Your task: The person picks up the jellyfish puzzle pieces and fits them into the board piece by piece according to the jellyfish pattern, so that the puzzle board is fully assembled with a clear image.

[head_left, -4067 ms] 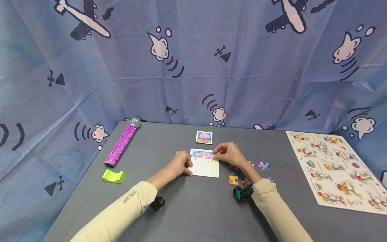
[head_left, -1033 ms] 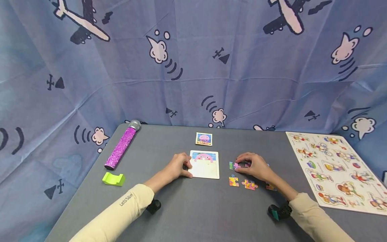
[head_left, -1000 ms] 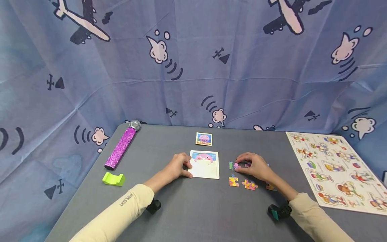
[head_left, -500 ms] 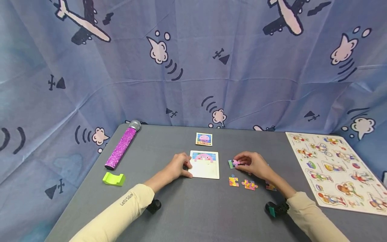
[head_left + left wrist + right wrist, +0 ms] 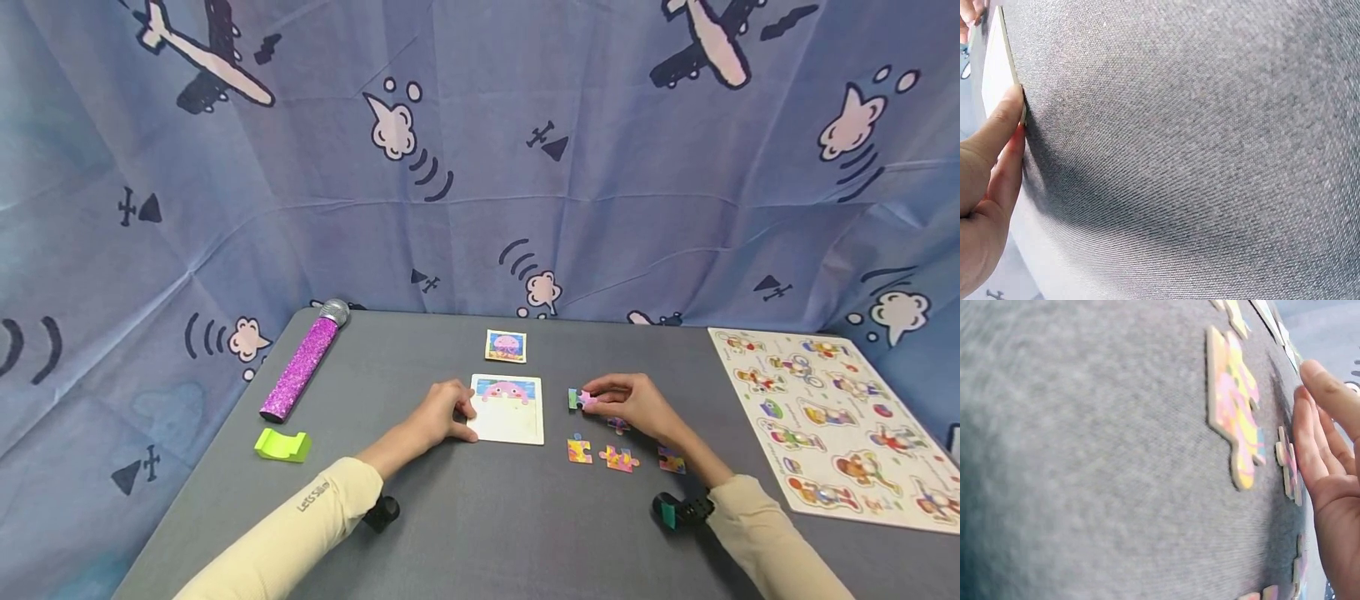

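Observation:
My left hand (image 5: pixel 447 411) pinches the lower left edge of a white puzzle board (image 5: pixel 507 423), whose top strip shows a pink cartoon face on blue. The left wrist view has my thumb (image 5: pixel 1005 112) on top of the board's corner (image 5: pixel 999 69). To the right, my right hand (image 5: pixel 626 402) pinches a green and pink jigsaw piece (image 5: pixel 576 400) between thumb and fingers. Around that hand lie a yellow piece (image 5: pixel 579 451), a yellow-pink piece (image 5: pixel 618 458), an orange-purple piece (image 5: pixel 671 460) and a partly covered purple piece (image 5: pixel 618 425).
A small picture card (image 5: pixel 506 346) with a pink jellyfish lies behind the board. On the left are a purple glitter microphone (image 5: pixel 306 362) and a lime green block (image 5: pixel 282 445). A large figure puzzle board (image 5: pixel 840 417) occupies the right side; a patterned curtain (image 5: pixel 480 167) hangs behind.
My right hand has left the board's upper right edge and moved right to the loose pieces. It has taken the green and pink piece and shifted it slightly away from me. My left hand stayed put.

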Action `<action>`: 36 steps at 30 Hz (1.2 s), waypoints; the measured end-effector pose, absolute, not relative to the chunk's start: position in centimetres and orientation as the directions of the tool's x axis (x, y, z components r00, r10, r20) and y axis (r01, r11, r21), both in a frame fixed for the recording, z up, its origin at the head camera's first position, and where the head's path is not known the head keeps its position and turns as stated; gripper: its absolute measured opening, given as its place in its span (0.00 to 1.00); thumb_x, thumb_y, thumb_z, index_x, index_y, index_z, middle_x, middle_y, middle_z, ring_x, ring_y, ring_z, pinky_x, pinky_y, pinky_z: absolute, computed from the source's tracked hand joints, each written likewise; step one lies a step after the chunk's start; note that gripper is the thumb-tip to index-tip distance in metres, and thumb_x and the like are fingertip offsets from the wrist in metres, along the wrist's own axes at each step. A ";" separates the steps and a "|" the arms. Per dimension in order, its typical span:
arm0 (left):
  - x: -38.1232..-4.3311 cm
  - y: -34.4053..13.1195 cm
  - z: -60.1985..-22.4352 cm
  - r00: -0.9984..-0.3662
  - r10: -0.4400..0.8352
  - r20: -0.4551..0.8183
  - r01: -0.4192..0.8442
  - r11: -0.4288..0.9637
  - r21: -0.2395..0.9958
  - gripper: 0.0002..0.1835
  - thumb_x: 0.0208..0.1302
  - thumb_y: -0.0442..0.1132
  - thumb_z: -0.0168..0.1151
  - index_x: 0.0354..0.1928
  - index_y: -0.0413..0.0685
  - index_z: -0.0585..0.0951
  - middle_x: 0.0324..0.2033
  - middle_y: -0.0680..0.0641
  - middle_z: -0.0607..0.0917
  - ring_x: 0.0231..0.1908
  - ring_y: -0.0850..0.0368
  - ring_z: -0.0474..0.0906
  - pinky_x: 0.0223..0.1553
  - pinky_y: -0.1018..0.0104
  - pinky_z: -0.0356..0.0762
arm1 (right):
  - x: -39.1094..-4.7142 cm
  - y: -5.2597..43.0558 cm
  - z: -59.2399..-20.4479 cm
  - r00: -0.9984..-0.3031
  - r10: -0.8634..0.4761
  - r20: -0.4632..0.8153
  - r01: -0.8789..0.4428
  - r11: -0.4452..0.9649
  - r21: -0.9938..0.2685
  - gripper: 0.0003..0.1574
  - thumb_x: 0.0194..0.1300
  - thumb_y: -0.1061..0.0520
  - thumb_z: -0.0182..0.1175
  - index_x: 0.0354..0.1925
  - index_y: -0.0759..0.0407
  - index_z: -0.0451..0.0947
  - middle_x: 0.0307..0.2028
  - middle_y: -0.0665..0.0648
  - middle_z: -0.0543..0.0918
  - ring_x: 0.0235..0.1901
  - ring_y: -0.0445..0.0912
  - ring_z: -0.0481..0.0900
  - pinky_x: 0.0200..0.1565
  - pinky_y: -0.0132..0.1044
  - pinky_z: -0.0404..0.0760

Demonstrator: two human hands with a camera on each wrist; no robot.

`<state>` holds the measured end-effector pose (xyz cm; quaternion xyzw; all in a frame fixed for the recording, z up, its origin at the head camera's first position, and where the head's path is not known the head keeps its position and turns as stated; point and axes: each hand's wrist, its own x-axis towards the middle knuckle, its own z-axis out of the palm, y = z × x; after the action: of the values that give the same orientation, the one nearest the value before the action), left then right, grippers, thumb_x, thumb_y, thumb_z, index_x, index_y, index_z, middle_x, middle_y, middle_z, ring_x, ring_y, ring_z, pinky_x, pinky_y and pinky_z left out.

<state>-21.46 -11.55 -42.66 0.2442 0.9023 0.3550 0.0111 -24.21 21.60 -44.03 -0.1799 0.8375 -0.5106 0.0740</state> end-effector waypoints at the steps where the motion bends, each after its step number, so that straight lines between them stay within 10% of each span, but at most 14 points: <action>1: -21.4 -11.6 -42.7 -0.882 0.447 0.151 0.430 0.627 0.649 0.14 0.35 0.29 0.80 0.26 0.35 0.84 0.32 0.42 0.81 0.48 0.43 0.80 0.47 0.57 0.78 | -24.2 21.7 -44.1 -0.927 -0.373 0.046 -0.208 0.405 -0.891 0.22 0.56 0.60 0.69 0.47 0.69 0.80 0.44 0.66 0.83 0.38 0.40 0.83 0.38 0.30 0.81; 19: -21.3 -11.5 -42.5 -0.876 0.449 0.175 0.448 0.624 0.640 0.14 0.36 0.30 0.80 0.26 0.33 0.83 0.36 0.37 0.82 0.44 0.42 0.80 0.46 0.58 0.79 | -24.2 20.7 -44.6 -0.932 -0.361 -0.014 -0.050 0.166 -0.985 0.26 0.54 0.66 0.69 0.50 0.78 0.76 0.40 0.52 0.86 0.39 0.38 0.84 0.40 0.31 0.81; 36: -21.1 -11.6 -42.5 -0.879 0.446 0.167 0.442 0.633 0.636 0.14 0.36 0.29 0.80 0.26 0.34 0.83 0.39 0.36 0.82 0.43 0.43 0.80 0.47 0.57 0.78 | -24.3 18.1 -44.2 -0.919 -0.392 -0.036 -0.036 0.175 -0.984 0.27 0.54 0.65 0.69 0.51 0.78 0.75 0.45 0.63 0.84 0.40 0.39 0.84 0.43 0.32 0.81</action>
<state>-21.13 -11.58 -42.45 0.2455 0.9035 0.3513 0.0029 -24.26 18.13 -44.21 -0.1421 0.7533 -0.6263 0.1421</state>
